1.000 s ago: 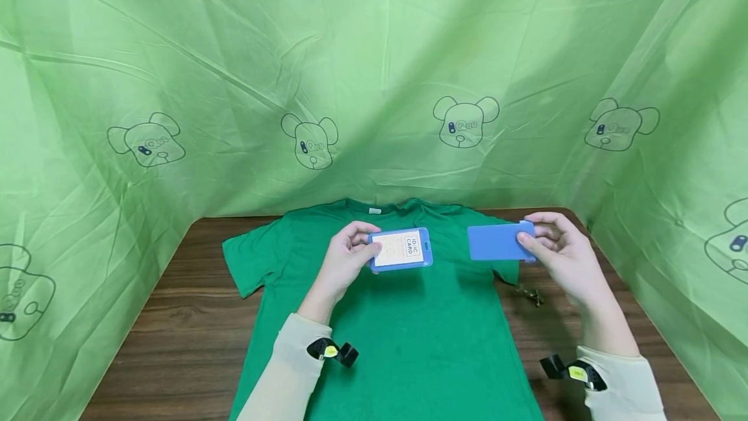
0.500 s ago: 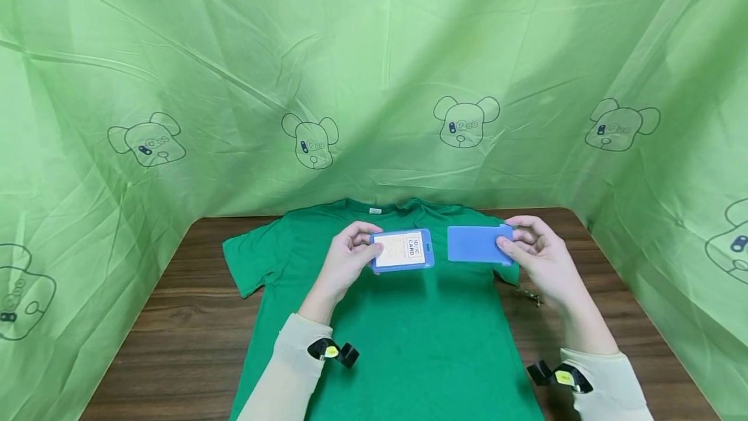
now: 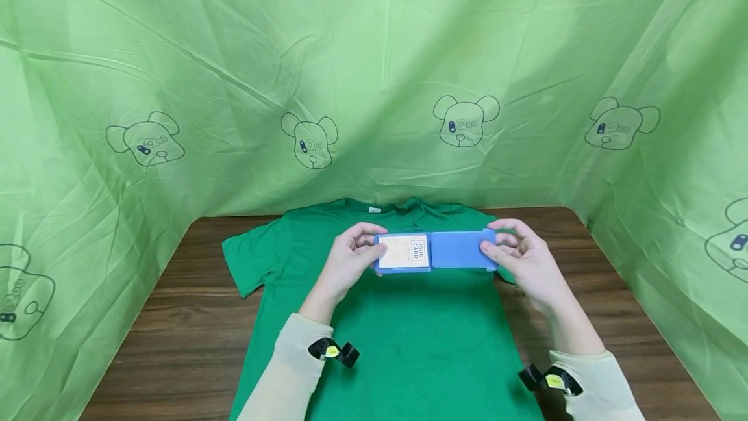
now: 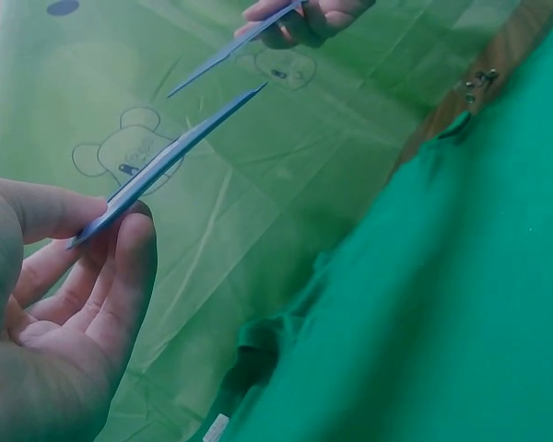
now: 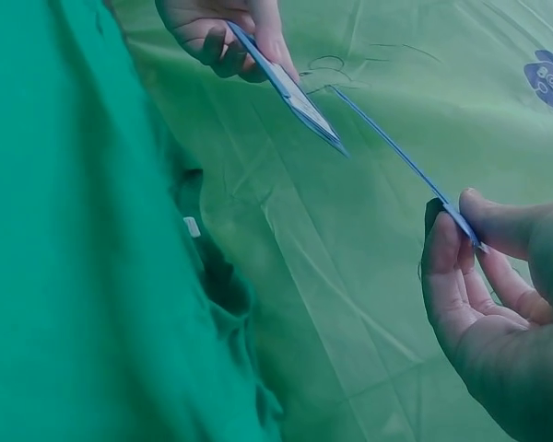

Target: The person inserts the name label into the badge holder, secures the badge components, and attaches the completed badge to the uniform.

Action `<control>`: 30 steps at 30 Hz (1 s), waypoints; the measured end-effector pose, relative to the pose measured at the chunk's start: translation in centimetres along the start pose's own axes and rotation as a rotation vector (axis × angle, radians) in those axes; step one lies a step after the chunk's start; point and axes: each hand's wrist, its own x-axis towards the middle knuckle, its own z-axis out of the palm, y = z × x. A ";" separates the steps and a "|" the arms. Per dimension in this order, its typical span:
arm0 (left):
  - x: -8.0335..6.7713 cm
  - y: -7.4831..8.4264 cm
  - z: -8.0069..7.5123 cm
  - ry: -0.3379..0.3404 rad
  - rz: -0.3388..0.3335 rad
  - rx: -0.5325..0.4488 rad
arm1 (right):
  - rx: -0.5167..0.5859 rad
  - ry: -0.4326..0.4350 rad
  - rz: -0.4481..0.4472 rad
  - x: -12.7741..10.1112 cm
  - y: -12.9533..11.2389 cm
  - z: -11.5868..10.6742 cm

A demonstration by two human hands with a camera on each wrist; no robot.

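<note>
In the head view my left hand (image 3: pixel 352 253) pinches the left end of a blue ID card holder (image 3: pixel 403 269), thumb on top. A pale insert printed "ID/IC CARD" (image 3: pixel 402 252) shows in its window. My right hand (image 3: pixel 521 253) pinches the right end of a plain blue plastic panel (image 3: pixel 457 249) with a raised lip at that end. Panel and holder lie end to end in the head view, the panel's left edge overlapping the holder's right end. Seen edge-on in the left wrist view, the holder (image 4: pixel 180 152) and the panel (image 4: pixel 230 48) are apart. Both are held above a green T-shirt (image 3: pixel 397 336).
The T-shirt is spread on a dark wood-grain table (image 3: pixel 187 317), its collar toward the back. A small metal object (image 4: pixel 480 85) lies beside the shirt's sleeve. Green cloth (image 3: pixel 374 70) with bear drawings hangs behind and at both sides.
My right hand has moved left with the blue panel, bringing it up to the card holder. My left hand and the holder have hardly moved.
</note>
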 end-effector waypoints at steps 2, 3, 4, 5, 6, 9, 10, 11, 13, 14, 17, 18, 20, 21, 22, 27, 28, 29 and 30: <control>0.0 0.0 0.0 -0.005 0.002 -0.002 | -0.016 0.001 0.011 0.0 0.0 0.1; 0.0 0.0 0.0 -0.006 0.002 -0.002 | -0.022 0.002 0.016 0.0 0.1 0.2; 0.0 0.0 0.0 -0.008 0.001 -0.001 | -0.028 0.003 0.023 0.1 0.1 0.2; 0.0 0.0 0.0 -0.009 0.000 0.001 | -0.033 0.005 0.028 0.1 0.2 0.3; 0.0 0.0 0.0 -0.010 -0.001 0.003 | -0.039 0.005 0.033 0.1 0.2 0.3; 0.0 0.0 0.0 -0.014 -0.003 0.006 | -0.055 0.012 0.050 0.1 0.3 0.5; 0.0 0.0 0.0 -0.016 -0.004 0.007 | -0.063 0.013 0.056 0.1 0.3 0.6; 0.0 0.0 0.0 -0.017 -0.004 0.008 | -0.072 0.016 0.061 0.1 0.3 0.7; 0.0 0.0 0.1 -0.018 -0.004 0.007 | -0.091 0.023 0.072 0.1 0.4 0.8; 0.0 0.0 0.1 -0.017 -0.005 0.007 | -0.100 0.028 0.078 0.1 0.4 0.8; 0.0 0.0 0.1 -0.017 -0.008 0.003 | -0.129 0.039 0.088 0.1 0.5 0.8; 0.0 0.0 0.1 -0.017 -0.008 0.001 | -0.134 0.041 0.089 0.1 0.6 0.8; 0.0 0.0 0.1 -0.018 -0.008 -0.002 | -0.144 0.042 0.089 0.2 0.7 0.8; 0.0 0.0 0.1 -0.019 -0.008 -0.003 | -0.149 0.042 0.088 0.2 0.8 0.8; 0.0 0.0 0.1 -0.021 -0.008 -0.005 | -0.151 0.041 0.088 0.2 0.8 0.8; -0.1 0.0 0.0 -0.029 -0.007 0.003 | -0.170 0.040 0.084 0.3 1.0 0.9; -0.1 0.0 0.0 -0.031 -0.006 0.005 | -0.171 0.040 0.084 0.3 1.0 0.9; -0.1 0.1 0.0 -0.032 -0.005 0.007 | -0.173 0.040 0.083 0.3 1.0 0.9; -0.1 0.1 0.0 -0.034 -0.004 0.010 | -0.174 0.041 0.083 0.3 0.9 1.0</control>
